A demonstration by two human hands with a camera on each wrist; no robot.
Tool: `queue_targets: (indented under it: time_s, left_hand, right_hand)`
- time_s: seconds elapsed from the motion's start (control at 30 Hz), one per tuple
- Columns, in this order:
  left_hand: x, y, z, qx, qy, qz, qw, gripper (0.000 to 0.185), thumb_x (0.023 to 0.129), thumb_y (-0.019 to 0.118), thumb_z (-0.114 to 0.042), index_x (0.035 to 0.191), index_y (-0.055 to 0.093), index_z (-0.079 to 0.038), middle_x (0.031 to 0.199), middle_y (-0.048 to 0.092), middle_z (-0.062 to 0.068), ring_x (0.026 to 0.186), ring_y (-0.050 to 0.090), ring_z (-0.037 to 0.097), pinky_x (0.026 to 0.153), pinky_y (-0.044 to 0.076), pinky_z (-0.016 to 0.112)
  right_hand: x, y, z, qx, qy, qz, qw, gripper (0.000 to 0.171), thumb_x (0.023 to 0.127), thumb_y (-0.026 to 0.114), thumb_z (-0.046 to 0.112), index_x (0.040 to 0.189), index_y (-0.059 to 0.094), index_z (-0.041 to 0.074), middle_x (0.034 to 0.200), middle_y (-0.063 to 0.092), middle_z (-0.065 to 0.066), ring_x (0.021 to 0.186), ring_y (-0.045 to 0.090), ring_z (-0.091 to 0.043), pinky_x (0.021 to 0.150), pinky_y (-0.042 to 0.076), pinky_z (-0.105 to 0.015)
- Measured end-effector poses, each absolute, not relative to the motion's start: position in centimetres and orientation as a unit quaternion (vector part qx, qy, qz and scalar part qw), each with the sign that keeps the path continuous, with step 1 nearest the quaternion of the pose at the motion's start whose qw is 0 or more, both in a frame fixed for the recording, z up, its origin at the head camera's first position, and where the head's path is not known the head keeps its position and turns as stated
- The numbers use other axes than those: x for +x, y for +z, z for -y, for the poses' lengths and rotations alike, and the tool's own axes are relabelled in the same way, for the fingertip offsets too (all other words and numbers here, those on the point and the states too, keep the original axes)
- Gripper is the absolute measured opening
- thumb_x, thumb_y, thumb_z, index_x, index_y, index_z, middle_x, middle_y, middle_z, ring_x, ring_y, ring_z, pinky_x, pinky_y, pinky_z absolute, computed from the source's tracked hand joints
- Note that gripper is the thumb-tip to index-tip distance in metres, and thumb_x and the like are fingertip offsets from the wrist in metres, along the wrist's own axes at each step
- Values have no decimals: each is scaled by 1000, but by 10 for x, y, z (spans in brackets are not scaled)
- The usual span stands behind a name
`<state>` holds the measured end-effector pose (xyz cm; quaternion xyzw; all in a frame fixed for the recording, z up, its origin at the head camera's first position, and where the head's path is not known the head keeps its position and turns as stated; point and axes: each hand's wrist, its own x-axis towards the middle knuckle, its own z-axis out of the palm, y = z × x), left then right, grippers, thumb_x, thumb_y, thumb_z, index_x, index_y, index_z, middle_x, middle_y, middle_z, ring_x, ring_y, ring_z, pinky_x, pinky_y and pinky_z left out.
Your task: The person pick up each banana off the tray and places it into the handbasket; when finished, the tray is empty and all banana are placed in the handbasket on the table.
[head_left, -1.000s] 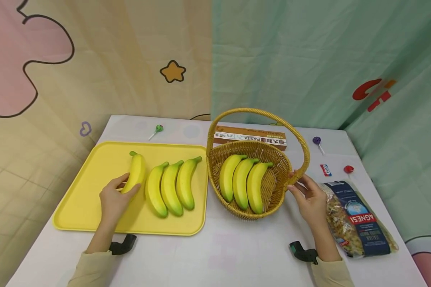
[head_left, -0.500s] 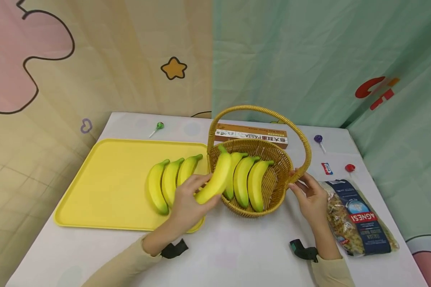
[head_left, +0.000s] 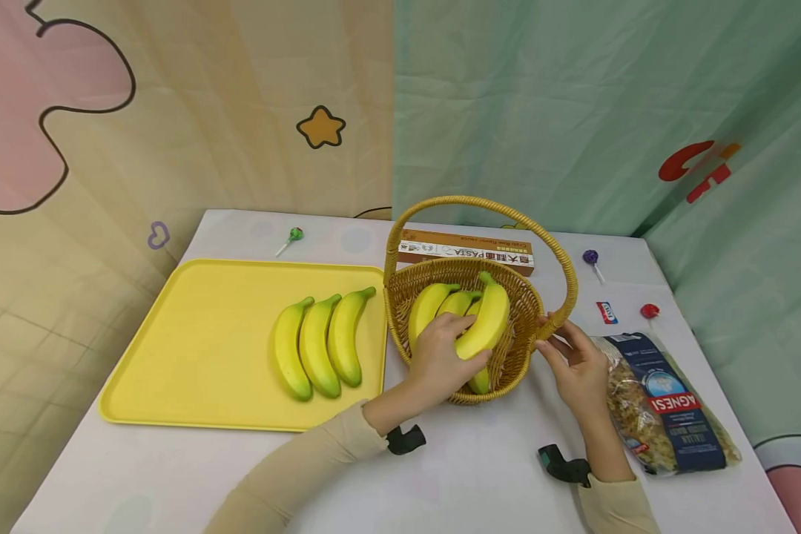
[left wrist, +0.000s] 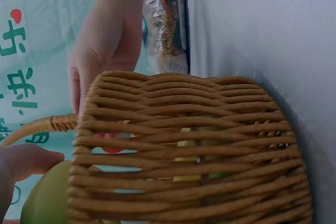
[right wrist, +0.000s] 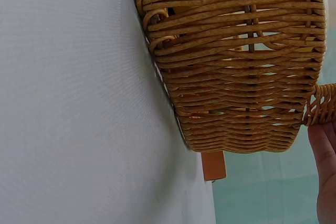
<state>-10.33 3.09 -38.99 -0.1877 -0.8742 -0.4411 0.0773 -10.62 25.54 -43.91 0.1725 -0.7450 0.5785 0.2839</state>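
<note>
— Where is the banana [head_left: 486,320]?
— Over the wicker basket [head_left: 525,348], gripped by the curled fingers of the left hand [head_left: 442,357].
— And the right hand [head_left: 576,368]?
— Fingers curled on the basket's handle base, on the tabletop [head_left: 467,475].

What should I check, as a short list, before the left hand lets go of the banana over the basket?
1. Left hand grips the single banana: ok.
2. Banana is over the inside of the basket, not over the rim: ok.
3. Right hand holds the basket at the foot of its handle: ok.
4. Free room in the basket: cannot tell; the bunch of bananas already fills much of it and the hand hides the rest.
5. Basket stands flat on the table: ok.
6. Bunch on the yellow tray lies apart from the basket: ok.
</note>
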Motion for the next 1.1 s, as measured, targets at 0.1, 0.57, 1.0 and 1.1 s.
queue_targets:
  time_s: [0.1, 0.57, 1.0, 1.1]
  left_hand:
    - [-111, -399, -44, -179, -420, 888, 65, 49, 81, 76, -26, 123, 67, -2, 113, 68, 10, 100, 62, 19, 75, 47, 21]
    - [-126, -413, -78, -156, -380, 911, 4, 54, 86, 74, -33, 128, 63, 0, 119, 64, 12, 107, 59, 22, 86, 50, 26]
    - [-92, -387, -12, -159, -508, 845, 53, 48, 86, 72, -20, 128, 62, -1, 120, 61, 12, 104, 57, 25, 84, 48, 34]
    - [-90, -387, 25, -125, -512, 845, 91, 49, 84, 73, -16, 128, 60, 2, 120, 60, 16, 95, 58, 30, 78, 51, 39]
  right_hand:
    - [-106, -439, -256, 174, 579, 744, 284, 49, 77, 62, -26, 124, 59, -12, 111, 70, -8, 107, 65, -9, 89, 52, -19]
    - [-105, -439, -256, 174, 574, 749, 283, 46, 80, 64, -22, 124, 59, -13, 112, 70, -12, 108, 66, -10, 88, 52, -18]
    - [-106, -439, -255, 181, 595, 730, 283, 48, 76, 60, -29, 123, 57, -17, 110, 70, -9, 108, 66, -11, 89, 52, -19]
    - [-106, -439, -255, 177, 596, 731, 279, 47, 78, 61, -27, 123, 58, -16, 110, 71, -7, 107, 66, -11, 89, 52, -20]
